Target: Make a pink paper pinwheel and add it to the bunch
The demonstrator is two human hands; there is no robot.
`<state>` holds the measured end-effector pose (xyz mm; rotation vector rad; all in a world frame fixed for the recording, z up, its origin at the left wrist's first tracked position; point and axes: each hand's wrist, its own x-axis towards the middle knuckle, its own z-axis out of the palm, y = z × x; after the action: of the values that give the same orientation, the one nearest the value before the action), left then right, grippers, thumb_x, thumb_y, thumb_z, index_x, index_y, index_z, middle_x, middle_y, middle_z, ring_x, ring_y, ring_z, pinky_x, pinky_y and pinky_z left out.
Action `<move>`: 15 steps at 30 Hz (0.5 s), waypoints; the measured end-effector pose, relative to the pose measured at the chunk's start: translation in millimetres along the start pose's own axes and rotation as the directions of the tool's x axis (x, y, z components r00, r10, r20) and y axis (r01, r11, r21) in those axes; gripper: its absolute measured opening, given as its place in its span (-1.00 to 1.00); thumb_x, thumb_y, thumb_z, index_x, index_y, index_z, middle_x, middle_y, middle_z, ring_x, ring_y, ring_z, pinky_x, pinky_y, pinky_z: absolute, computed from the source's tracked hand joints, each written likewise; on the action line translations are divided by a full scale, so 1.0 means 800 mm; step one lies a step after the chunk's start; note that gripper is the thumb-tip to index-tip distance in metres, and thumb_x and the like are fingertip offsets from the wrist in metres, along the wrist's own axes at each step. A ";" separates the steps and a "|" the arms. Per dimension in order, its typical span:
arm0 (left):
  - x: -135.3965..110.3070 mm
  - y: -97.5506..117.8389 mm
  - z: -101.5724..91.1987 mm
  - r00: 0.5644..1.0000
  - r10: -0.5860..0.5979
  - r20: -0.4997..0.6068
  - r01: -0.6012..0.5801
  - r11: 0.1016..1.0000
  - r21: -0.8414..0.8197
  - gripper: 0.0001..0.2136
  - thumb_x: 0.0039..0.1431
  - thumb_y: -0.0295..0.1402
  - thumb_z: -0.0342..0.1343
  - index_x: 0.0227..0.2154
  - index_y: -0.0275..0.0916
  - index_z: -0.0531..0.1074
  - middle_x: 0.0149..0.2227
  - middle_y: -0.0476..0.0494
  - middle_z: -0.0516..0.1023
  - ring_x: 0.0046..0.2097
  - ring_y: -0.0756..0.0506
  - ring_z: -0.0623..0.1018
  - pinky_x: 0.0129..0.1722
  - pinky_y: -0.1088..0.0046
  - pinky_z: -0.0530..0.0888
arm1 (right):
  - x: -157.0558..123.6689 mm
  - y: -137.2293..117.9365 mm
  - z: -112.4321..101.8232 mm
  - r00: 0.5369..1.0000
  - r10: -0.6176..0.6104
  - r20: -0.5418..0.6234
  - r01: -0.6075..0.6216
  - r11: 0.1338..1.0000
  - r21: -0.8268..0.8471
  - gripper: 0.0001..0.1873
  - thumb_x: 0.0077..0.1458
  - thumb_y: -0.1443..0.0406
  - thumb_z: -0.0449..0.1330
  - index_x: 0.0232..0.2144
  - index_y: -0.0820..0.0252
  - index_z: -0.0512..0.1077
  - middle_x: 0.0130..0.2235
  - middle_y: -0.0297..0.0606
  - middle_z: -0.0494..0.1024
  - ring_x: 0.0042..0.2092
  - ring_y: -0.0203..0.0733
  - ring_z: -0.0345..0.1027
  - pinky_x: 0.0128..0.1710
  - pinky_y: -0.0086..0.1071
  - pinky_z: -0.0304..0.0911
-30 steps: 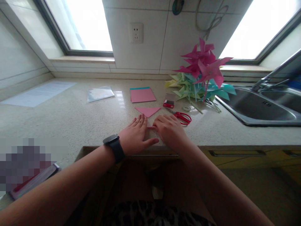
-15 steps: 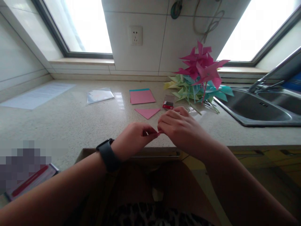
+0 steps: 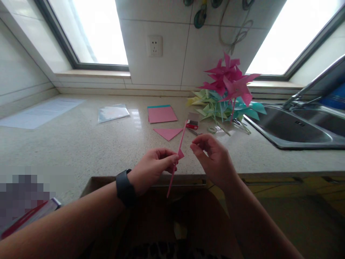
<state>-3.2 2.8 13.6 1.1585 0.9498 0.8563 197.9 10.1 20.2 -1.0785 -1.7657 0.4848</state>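
Observation:
My left hand [image 3: 159, 162] is closed, pinching a thin rolled pink paper stick [image 3: 182, 136] between thumb and fingers. The stick slants from above the counter down past its front edge, and a loose corner of paper sticks out by the fingertips. To the right, my right hand [image 3: 212, 158] is apart from the stick, fingers loosely curled and holding nothing that I can see. Just beyond the hands lie a folded pink paper triangle [image 3: 168, 134] and a stack of pink and teal paper squares [image 3: 162, 114]. A small red box [image 3: 192, 125] is near the stick's upper end.
Pink, green, yellow and blue paper pinwheels [image 3: 229, 82] are heaped at the back right beside the steel sink [image 3: 304, 131]. Scissors [image 3: 194, 132] and a tape roll [image 3: 211, 130] lie close to my right hand. A clear packet [image 3: 113, 113] and printed sheet [image 3: 40, 111] are leftward.
My right hand has come off the paper and moved right. The pink stick now shows at full length in my left hand, tilted upward. My view has tipped up slightly.

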 end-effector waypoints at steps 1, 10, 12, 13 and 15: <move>0.001 -0.002 0.001 1.000 0.008 -0.009 -0.008 1.000 -0.009 -0.73 0.12 -0.18 0.30 -0.35 -0.34 0.53 -0.44 -0.05 0.54 -0.41 0.03 0.48 -0.33 0.47 0.42 | -0.002 0.005 0.006 0.994 0.099 0.038 -0.102 0.990 0.097 -0.88 0.26 0.21 0.18 -0.28 0.14 0.40 -0.38 -0.33 0.46 -0.37 -0.24 0.36 -0.37 -0.35 0.29; 0.004 -0.008 -0.001 0.999 0.044 -0.015 -0.045 0.994 -0.101 -0.69 0.11 -0.16 0.32 -0.29 -0.35 0.55 -0.40 -0.09 0.57 -0.37 0.01 0.50 -0.30 0.48 0.43 | 0.000 0.008 0.036 0.899 0.268 0.348 -0.398 0.829 0.391 -0.79 0.15 0.14 0.28 -0.35 0.17 0.48 -0.47 -0.39 0.49 -0.49 -0.33 0.33 -0.51 -0.43 0.23; 0.004 -0.009 -0.001 0.999 0.046 -0.011 -0.047 0.995 -0.091 -0.70 0.12 -0.16 0.31 -0.29 -0.36 0.56 -0.38 -0.12 0.59 -0.37 0.01 0.51 -0.30 0.48 0.44 | 0.001 0.009 0.037 0.896 0.281 0.344 -0.418 0.793 0.444 -0.79 0.13 0.15 0.30 -0.37 0.17 0.49 -0.47 -0.39 0.50 -0.50 -0.34 0.34 -0.52 -0.44 0.24; 0.004 -0.009 -0.001 0.999 0.049 -0.011 -0.049 0.995 -0.082 -0.70 0.13 -0.17 0.31 -0.29 -0.36 0.56 -0.37 -0.13 0.59 -0.36 0.01 0.51 -0.29 0.48 0.44 | 0.001 0.010 0.038 0.898 0.282 0.339 -0.419 0.783 0.459 -0.79 0.11 0.15 0.32 -0.37 0.18 0.50 -0.47 -0.39 0.51 -0.50 -0.34 0.35 -0.52 -0.44 0.26; 0.004 -0.009 0.000 0.998 0.055 -0.021 -0.057 0.996 -0.065 -0.71 0.14 -0.18 0.30 -0.29 -0.36 0.56 -0.36 -0.14 0.61 -0.35 0.00 0.52 -0.29 0.47 0.45 | 0.000 0.014 0.038 0.902 0.285 0.323 -0.415 0.781 0.467 -0.79 0.08 0.16 0.35 -0.38 0.18 0.52 -0.46 -0.38 0.52 -0.48 -0.33 0.36 -0.49 -0.44 0.27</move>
<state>-1.6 4.4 5.7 1.1262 0.9022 0.9388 176.5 20.2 -1.8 -0.9737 -1.4809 1.3036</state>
